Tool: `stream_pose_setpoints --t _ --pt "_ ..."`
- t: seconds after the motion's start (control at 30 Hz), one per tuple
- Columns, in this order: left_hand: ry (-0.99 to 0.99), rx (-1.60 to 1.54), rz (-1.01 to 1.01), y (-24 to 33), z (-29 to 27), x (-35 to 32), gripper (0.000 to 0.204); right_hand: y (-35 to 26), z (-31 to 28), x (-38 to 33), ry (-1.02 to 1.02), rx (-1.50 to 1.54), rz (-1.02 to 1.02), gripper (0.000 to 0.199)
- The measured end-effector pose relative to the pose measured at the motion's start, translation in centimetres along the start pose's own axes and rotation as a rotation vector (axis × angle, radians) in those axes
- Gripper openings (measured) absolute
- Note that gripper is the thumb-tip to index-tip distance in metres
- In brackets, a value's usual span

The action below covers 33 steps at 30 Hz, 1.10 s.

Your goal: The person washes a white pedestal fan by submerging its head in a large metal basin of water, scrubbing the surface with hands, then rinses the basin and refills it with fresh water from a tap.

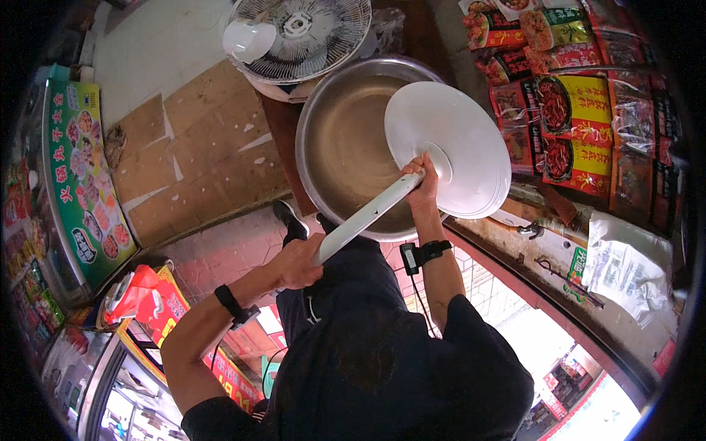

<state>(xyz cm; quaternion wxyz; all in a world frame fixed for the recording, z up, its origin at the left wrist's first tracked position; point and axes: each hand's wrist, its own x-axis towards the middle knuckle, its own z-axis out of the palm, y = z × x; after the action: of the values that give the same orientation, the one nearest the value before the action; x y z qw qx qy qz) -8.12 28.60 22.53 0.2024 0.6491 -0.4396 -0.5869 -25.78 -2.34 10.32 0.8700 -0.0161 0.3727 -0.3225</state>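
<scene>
The head view shows a white pole with a big round white base on its far end. It looks like the stand of a fan. The base is up in the air, tipped on its side, right in front of a big metal bowl. The right hand is wrapped tight around the pole just under the base. The left hand is curled around the pole's other end, lower down.

The base looks heavy, and it sits far out on the pole. If the right hand slips, I think the base could swing down and bang the bowl. That would be loud and could dent it.

A fan head lies just past the bowl. Shiny red and yellow food packs hang close on the right. A wide swing could knock them down.
</scene>
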Motion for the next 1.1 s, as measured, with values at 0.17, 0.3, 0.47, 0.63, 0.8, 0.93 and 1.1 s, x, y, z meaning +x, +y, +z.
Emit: stream_pose_setpoints --t 0.17,0.3,0.47,0.63,0.8,0.93,1.1 --pt "-0.025 -0.049 -0.036 0.0 0.8 -0.6 0.052 0.7 -2.0 0.3 0.044 0.028 0.073 0.030" --pt "-0.003 -0.027 -0.004 -0.4 0.7 -1.0 0.053 2.3 -1.8 -0.6 0.033 0.080 0.035 0.048" --pt "-0.004 -0.012 -0.016 -0.7 0.3 -1.3 0.056 3.7 -0.8 -1.6 0.147 -0.030 -0.051 0.053" --pt "-0.008 -0.048 -0.007 -0.6 0.5 -1.3 0.058 2.8 -0.6 -0.5 0.159 -0.029 0.009 0.051" --pt "-0.004 -0.026 -0.022 0.1 0.3 -1.1 0.059 2.0 -0.7 0.3 0.120 -0.072 0.003 0.051" --pt "-0.023 -0.023 -0.073 0.3 0.0 -1.1 0.063 2.1 -0.3 0.5 0.192 -0.068 0.014 0.045" --pt "0.003 0.049 -0.084 -1.2 0.4 -1.4 0.060 2.4 -0.1 0.2 0.225 -0.074 0.032 0.034"
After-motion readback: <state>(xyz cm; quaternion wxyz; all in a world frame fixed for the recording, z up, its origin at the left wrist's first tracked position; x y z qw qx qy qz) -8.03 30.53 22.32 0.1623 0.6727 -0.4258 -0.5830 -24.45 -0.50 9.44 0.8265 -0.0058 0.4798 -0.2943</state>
